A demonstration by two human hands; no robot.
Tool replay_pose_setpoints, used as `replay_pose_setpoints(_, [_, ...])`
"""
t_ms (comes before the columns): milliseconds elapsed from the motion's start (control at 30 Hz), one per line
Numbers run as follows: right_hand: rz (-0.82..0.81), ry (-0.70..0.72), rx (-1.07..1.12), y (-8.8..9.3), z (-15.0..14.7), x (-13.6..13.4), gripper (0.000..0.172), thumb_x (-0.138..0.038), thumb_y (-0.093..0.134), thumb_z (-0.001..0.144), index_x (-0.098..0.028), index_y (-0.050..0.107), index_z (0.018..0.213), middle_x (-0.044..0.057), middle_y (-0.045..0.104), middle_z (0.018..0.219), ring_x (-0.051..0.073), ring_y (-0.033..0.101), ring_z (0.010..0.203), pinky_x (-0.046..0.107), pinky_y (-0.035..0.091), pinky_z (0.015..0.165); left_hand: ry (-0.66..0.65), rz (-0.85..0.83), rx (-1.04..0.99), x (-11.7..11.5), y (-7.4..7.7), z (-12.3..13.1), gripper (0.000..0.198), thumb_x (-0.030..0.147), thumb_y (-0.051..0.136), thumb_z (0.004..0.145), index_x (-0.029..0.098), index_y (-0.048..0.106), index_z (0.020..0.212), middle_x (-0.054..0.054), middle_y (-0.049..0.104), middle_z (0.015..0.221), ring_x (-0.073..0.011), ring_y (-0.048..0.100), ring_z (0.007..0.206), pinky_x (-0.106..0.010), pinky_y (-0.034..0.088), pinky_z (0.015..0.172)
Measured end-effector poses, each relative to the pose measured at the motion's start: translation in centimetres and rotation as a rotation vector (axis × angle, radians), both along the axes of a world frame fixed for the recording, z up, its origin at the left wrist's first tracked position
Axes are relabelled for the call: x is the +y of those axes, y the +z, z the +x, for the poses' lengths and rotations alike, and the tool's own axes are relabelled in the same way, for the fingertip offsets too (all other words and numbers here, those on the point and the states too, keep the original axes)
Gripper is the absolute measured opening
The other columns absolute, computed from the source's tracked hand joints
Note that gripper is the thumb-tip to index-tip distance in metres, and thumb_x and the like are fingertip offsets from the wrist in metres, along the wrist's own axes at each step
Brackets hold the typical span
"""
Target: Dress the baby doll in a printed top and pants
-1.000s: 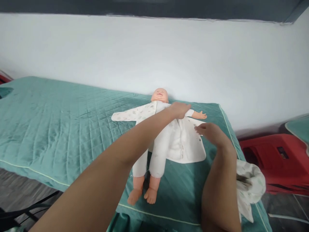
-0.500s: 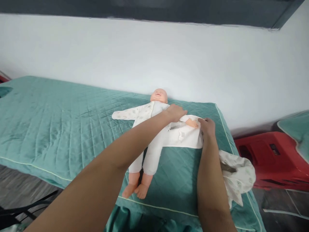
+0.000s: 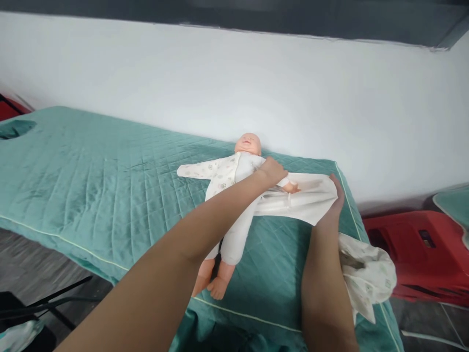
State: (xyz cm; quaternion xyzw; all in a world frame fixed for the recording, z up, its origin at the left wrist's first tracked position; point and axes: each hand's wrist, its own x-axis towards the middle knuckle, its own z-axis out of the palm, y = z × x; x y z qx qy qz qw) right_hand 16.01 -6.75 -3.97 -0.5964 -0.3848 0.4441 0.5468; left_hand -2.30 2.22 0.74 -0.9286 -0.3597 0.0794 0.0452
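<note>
A baby doll (image 3: pixel 247 144) lies on its back with its head toward the wall, its bare feet toward me. One sleeve of the patterned white baby shirt (image 3: pixel 223 183) covers the doll's arm on the left side; the rest spreads out to the right beneath the other arm. My left hand (image 3: pixel 273 171) is closed round that other arm above its small hand. My right hand (image 3: pixel 334 198) is closed on the shirt's far right edge, which is drawn out taut and slightly lifted. The fingertips of both hands are partly hidden.
Under the doll is a green quilted bed cover (image 3: pixel 110 186). A crumpled patterned white cloth (image 3: pixel 370 274) lies by the right edge, beside my right forearm. Beyond that edge stands a red plastic stool (image 3: pixel 421 244). A white wall (image 3: pixel 205 83) rises behind the bed.
My right hand has moved right, stretching the shirt out farther and lifting its edge. My left hand stays on the doll's arm. The view has shifted slightly.
</note>
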Motion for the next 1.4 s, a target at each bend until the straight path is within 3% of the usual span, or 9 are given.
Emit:
replay_pose_setpoints(233, [0.066, 0.166, -0.066, 3.2, -5.8, 0.2, 0.08, -0.075, 0.012, 0.092, -0.021, 0.065, 0.116, 0.014, 0.073, 0.097, 0.03, 0.069, 0.102, 0.041, 0.053, 0.082, 0.043, -0.045, -0.03, -0.3, -0.5, 0.4, 0.036, 0.013, 0.054, 0.089, 0.014, 0.071, 0.12, -0.019, 0.071, 0.122, -0.0346, 0.062, 0.116, -0.049, 0.039, 0.099])
replay_pose_setpoints(367, [0.145, 0.177, -0.058, 3.1, -9.0, 0.9, 0.074, -0.078, 0.027, 0.089, -0.021, 0.06, 0.122, 0.011, 0.073, 0.097, 0.029, 0.069, 0.101, 0.041, 0.054, 0.084, 0.121, -0.129, -0.047, 0.6, 0.2, -0.2, 0.04, 0.016, 0.06, 0.085, 0.014, 0.068, 0.124, -0.018, 0.068, 0.13, -0.0347, 0.058, 0.125, -0.047, 0.041, 0.104])
replay_pose_setpoints(567, [0.355, 0.356, 0.092, 2.4, -12.8, 0.7, 0.058, -0.057, 0.058, 0.084, -0.025, 0.051, 0.131, 0.01, 0.066, 0.132, 0.028, 0.066, 0.117, 0.043, 0.054, 0.095, 0.148, -0.315, -0.076, 2.7, 3.1, -4.6, 0.028, 0.027, 0.068, 0.079, 0.016, 0.074, 0.104, -0.013, 0.076, 0.11, -0.027, 0.069, 0.101, -0.033, 0.05, 0.09])
replay_pose_setpoints(700, [0.373, 0.425, -0.002, 2.1, -14.3, 0.3, 0.049, -0.046, 0.064, 0.084, -0.026, 0.055, 0.129, 0.008, 0.057, 0.147, 0.028, 0.058, 0.129, 0.043, 0.052, 0.1, 0.075, -0.458, -0.504, 3.5, 4.2, -8.5, 0.034, 0.031, 0.049, 0.089, 0.017, 0.074, 0.109, -0.007, 0.075, 0.112, -0.0209, 0.067, 0.103, -0.028, 0.05, 0.09])
replay_pose_setpoints(767, [0.376, 0.443, -0.08, 2.0, -14.9, 0.1, 0.044, -0.044, 0.065, 0.086, -0.028, 0.059, 0.127, 0.006, 0.059, 0.145, 0.026, 0.061, 0.122, 0.04, 0.054, 0.095, 0.143, -0.496, -0.633, 3.5, 4.4, -9.7, 0.043, 0.041, 0.044, 0.093, 0.021, 0.069, 0.123, -0.007, 0.072, 0.12, -0.0211, 0.066, 0.107, -0.028, 0.05, 0.089])
replay_pose_setpoints(867, [0.376, 0.444, -0.165, 1.7, -15.6, -0.2, 0.039, -0.045, 0.064, 0.09, -0.029, 0.063, 0.125, 0.004, 0.07, 0.125, 0.02, 0.067, 0.089, 0.034, 0.055, 0.076, 0.129, -0.539, -0.554, 3.2, 4.4, -9.9, 0.06, 0.049, 0.06, 0.084, 0.027, 0.058, 0.139, -0.007, 0.069, 0.126, -0.0211, 0.066, 0.105, -0.026, 0.049, 0.083])
replay_pose_setpoints(1033, [0.419, 0.51, -0.299, 2.0, -16.4, -1.0, 0.03, -0.041, 0.064, 0.092, -0.028, 0.069, 0.117, 0.0, 0.069, 0.081, 0.017, 0.059, 0.065, 0.032, 0.051, 0.064, 0.117, -0.319, -0.477, 3.0, 3.3, -8.5, 0.051, 0.025, 0.059, 0.082, 0.02, 0.062, 0.132, -0.006, 0.071, 0.113, -0.0198, 0.065, 0.097, -0.027, 0.046, 0.078])
replay_pose_setpoints(1233, [0.614, 0.445, -0.422, 2.5, -16.7, -1.6, 0.017, -0.033, 0.057, 0.096, -0.026, 0.071, 0.101, 0.003, 0.074, 0.098, 0.017, 0.066, 0.078, 0.033, 0.054, 0.071, 0.386, 0.027, -0.522, 2.7, 2.1, -8.9, 0.04, 0.013, 0.047, 0.086, 0.025, 0.065, 0.119, -0.008, 0.071, 0.117, -0.026, 0.064, 0.108, -0.035, 0.048, 0.085])
replay_pose_setpoints(1400, [0.718, 0.259, -0.604, 1.6, -16.5, -0.6, 0.016, -0.027, 0.054, 0.097, -0.027, 0.068, 0.105, 0.006, 0.072, 0.11, 0.024, 0.064, 0.109, 0.043, 0.051, 0.098, 0.474, -0.048, -0.675, 1.7, 1.2, -9.7, 0.032, 0.034, 0.053, 0.092, 0.025, 0.063, 0.121, -0.01, 0.067, 0.127, -0.0284, 0.062, 0.115, -0.039, 0.05, 0.091])
